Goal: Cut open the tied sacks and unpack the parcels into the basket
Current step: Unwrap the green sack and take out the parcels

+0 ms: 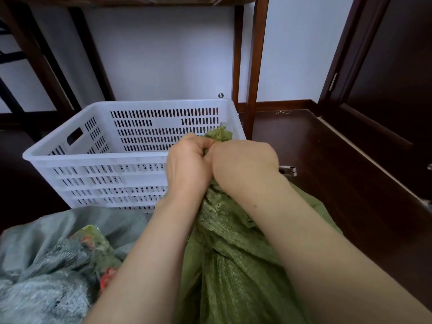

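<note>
Both hands work at the tied neck of the sack (pixel 229 253), which stands b/w the person's forearms, just in front of the basket (pixel 93 155). L hand (pixel 189 160) and R hand (pixel 243 160) touch knuckle to knuckle, fingers (pixel 198 142) curled tight and clamped on the bunched green cloth. A frayed tuft (pixel 221 134) sticks up past them. The tie itself is hidden in the fists.

The sack is thin woven plastic: soft, crinkly, prob. a bit slick, and the cut edge frays. The body looks slack, so the wt can't be told. Best hold is where the hands are, on the gathered neck just under the tie, since the cloth there is thick enough to pinch w/o slipping. Pulling on the loose tuft would likely only shed threads.

A small metal tool (pixel 288 170), maybe a cutter, lies on the floor (pixel 327 160) just behind the R wrist. A grey sack (pixel 46 288) slumps at the L, w/ a printed parcel (pixel 93 239) showing in it. No parcels show in the basket.
</note>
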Available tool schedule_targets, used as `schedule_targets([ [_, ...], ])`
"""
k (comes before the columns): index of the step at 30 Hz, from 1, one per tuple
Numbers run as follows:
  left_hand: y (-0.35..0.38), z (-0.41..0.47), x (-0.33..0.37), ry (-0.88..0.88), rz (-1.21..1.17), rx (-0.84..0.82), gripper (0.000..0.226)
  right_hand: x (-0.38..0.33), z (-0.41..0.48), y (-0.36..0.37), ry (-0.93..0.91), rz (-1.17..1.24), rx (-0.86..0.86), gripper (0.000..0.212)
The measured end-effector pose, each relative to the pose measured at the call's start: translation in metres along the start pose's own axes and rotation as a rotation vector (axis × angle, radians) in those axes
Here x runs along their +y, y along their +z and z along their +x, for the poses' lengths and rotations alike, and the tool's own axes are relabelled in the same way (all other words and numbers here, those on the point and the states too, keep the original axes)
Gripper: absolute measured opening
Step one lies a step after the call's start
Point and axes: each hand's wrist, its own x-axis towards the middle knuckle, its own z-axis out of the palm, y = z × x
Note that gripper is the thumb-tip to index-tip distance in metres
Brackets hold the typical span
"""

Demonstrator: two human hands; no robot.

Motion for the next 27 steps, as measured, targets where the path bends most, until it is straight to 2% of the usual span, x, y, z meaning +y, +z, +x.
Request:
schedule_targets([
  [4, 0.002, -0.002, -0.009, -0.058, 0.0, -0.011, 0.016, -0.003, 0.005, 0.009, -0.03, -0.038, -0.064, 0.048],
  [6, 0.001, 0.002, -0.017, -0.092, 0.011, 0.023, 0.022, 0.0, 0.005, 0.005, -0.053, -0.057, -0.093, 0.041],
  [10, 0.003, 0.005, -0.028, -0.15, 0.059, 0.07, 0.027, 0.006, -0.002, -0.001, -0.062, -0.087, -0.138, 0.012],
  [14, 0.001, 0.006, -0.033, -0.266, 0.057, 0.116, 0.024, 0.015, 0.006, 0.01, -0.041, -0.023, -0.172, 0.028],
  [17, -0.006, 0.01, -0.039, -0.387, -0.023, 0.072, 0.028, 0.042, 0.016, 0.012, -0.054, 0.288, -0.22, 0.03],
  [21, -0.011, 0.012, -0.045, -0.484, -0.263, 0.08, 0.032, 0.087, 0.022, 0.01, 0.078, 0.768, -0.311, 0.036],
  [27, -0.009, 0.008, -0.015, -0.498, -0.667, -0.027, 0.007, 0.07, 0.043, 0.045, 0.211, 1.322, 0.014, 0.049],
])
